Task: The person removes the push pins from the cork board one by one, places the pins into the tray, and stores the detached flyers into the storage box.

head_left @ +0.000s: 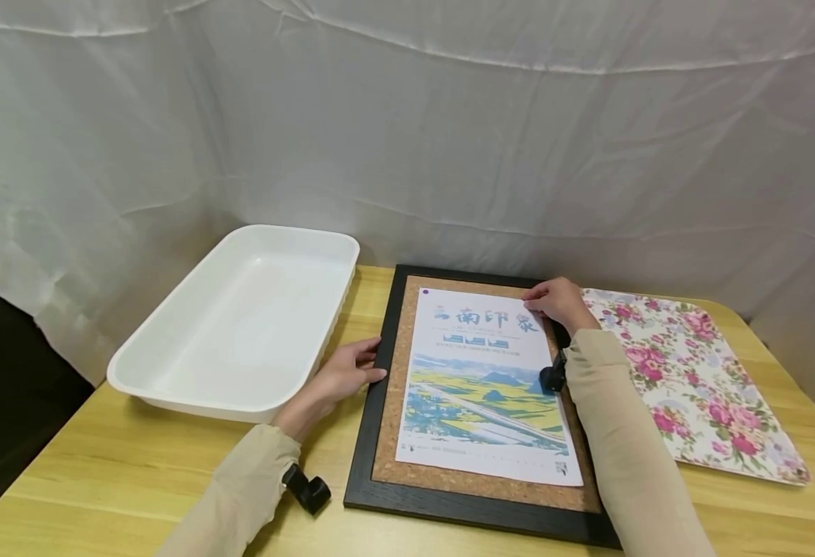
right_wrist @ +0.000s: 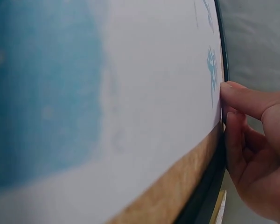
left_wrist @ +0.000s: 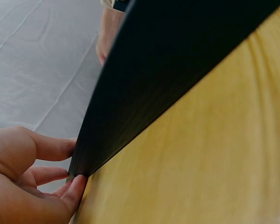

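Poster (head_left: 484, 387): lay on the cork (head_left: 449, 480), inside the black frame (head_left: 463, 509); white sheet, portrait format.
Poster lettering: large blue Chinese characters ran across the top, three small blue blocks below.
Poster picture: yellow and green fields, blue hills and a pale road filled the lower half; a small square code sat in the bottom right corner.
Purple pin (head_left: 426, 292): a round dot at the poster's upper left corner.
Right hand (head_left: 563, 300): thumb and forefinger pinched the poster's upper right corner, partly hiding it.
Left hand (head_left: 344, 373): fingers parted and relaxed, tips touching the frame's left edge.
White tray (head_left: 233, 333): stood left of the frame, well apart from the poster.
Floral board (head_left: 700, 387): lay to the right, pink blooms on white, partly behind the right sleeve (head_left: 623, 433).
Table (head_left: 87, 480): yellow wood grain, beneath everything.
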The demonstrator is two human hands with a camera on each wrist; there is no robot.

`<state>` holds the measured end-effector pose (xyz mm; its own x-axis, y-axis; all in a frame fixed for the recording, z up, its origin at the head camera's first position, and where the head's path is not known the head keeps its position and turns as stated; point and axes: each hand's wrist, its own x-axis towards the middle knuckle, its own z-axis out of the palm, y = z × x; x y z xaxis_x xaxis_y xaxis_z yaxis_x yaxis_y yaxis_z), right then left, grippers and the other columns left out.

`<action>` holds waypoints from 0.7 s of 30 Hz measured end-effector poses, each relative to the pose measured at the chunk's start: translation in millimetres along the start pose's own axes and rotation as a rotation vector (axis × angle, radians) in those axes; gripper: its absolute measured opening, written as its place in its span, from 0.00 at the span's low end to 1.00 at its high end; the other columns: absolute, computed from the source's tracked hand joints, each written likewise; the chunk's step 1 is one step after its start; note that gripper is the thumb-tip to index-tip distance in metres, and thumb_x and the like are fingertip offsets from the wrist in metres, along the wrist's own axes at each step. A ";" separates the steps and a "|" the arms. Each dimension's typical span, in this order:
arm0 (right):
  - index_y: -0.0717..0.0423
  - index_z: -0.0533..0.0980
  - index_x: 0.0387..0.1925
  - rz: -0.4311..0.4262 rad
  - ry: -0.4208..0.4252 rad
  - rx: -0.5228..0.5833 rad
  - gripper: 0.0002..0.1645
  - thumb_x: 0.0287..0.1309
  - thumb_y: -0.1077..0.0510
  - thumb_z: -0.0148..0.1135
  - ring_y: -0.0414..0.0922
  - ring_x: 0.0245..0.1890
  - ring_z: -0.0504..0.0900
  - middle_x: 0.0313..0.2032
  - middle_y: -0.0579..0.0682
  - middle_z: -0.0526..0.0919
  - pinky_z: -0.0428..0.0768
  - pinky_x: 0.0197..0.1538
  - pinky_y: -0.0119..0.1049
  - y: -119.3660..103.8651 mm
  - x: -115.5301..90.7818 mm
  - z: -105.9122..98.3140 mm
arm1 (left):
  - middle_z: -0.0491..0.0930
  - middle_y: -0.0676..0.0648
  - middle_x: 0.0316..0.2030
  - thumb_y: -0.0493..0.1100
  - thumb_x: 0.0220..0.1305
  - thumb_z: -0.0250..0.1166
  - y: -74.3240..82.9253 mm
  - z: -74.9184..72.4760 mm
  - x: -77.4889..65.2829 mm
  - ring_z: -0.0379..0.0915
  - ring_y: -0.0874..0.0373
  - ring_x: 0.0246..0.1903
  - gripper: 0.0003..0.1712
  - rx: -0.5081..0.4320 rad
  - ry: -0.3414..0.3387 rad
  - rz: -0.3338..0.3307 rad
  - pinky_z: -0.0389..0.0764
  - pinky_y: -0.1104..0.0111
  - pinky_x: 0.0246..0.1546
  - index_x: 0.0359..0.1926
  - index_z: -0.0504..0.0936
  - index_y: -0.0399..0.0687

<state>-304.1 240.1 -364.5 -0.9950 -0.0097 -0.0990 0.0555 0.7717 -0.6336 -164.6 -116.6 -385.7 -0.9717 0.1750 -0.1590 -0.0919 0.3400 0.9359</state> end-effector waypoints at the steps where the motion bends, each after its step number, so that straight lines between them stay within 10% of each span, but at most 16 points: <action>1: 0.64 0.82 0.45 -0.004 0.002 0.002 0.12 0.63 0.62 0.62 0.51 0.37 0.76 0.43 0.61 0.80 0.76 0.36 0.34 -0.2 -0.2 0.1 | 0.69 0.33 0.61 0.29 0.64 0.62 -0.1 -0.1 -0.1 0.65 0.40 0.61 0.36 0.000 0.000 0.000 0.72 0.55 0.58 0.71 0.59 0.34; 21: 0.62 0.81 0.47 0.085 -0.027 0.056 0.13 0.63 0.61 0.62 0.54 0.41 0.72 0.43 0.60 0.77 0.70 0.37 0.33 0.4 0.7 -2.3 | 0.69 0.33 0.61 0.30 0.64 0.61 -1.7 -0.1 -0.6 0.64 0.40 0.61 0.36 0.002 -0.001 0.002 0.72 0.54 0.58 0.71 0.60 0.35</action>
<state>-305.0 241.9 -363.1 -0.9841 0.0366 -0.1738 0.1445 0.7336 -0.6640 -163.8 -117.4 -387.2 -0.9715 0.1766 -0.1579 -0.0899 0.3417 0.9355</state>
